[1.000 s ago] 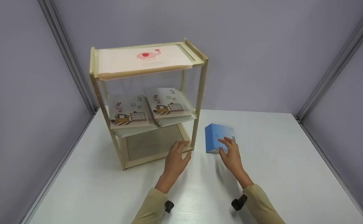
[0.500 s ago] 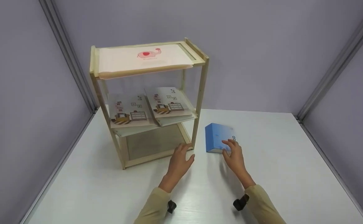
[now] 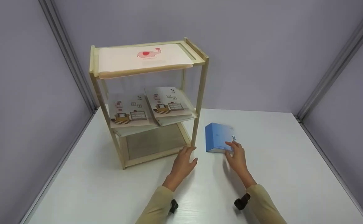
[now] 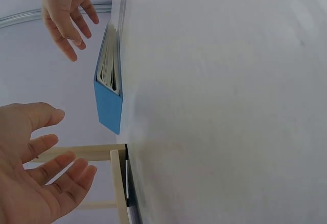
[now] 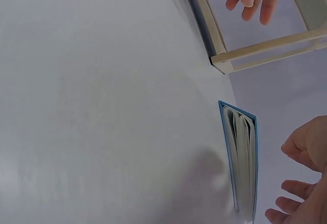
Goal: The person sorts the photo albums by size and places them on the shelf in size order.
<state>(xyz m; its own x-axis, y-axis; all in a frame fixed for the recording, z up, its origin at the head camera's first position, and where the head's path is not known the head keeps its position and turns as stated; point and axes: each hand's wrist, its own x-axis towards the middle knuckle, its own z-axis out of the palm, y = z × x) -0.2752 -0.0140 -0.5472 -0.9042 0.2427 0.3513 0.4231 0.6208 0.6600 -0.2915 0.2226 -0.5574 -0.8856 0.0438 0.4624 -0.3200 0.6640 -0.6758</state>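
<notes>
A thick blue book [image 3: 220,137] lies flat on the white table, its page edges facing me in both wrist views. Just above its near right corner hovers my right hand [image 3: 238,158], fingers loosely bent and holding nothing. My left hand [image 3: 183,165] is in the air near the front right foot of the wooden shelf rack [image 3: 199,99], fingers relaxed with nothing between them. In the left wrist view the book [image 4: 108,81] stands out beyond the left hand [image 4: 41,173]. The right wrist view shows the right hand [image 5: 306,183] apart from the book.
On the rack's middle shelf lie two illustrated booklets [image 3: 131,109], the right one overlapping the left. A white sheet with a pink elephant [image 3: 144,59] covers the top shelf. Grey walls [image 3: 246,56] enclose the white table [image 3: 277,161] at the back and sides.
My left hand has drifted right and slightly toward me, away from the rack's bottom frame. The right hand has shifted slightly right and nearer to me. Book and rack stay put.
</notes>
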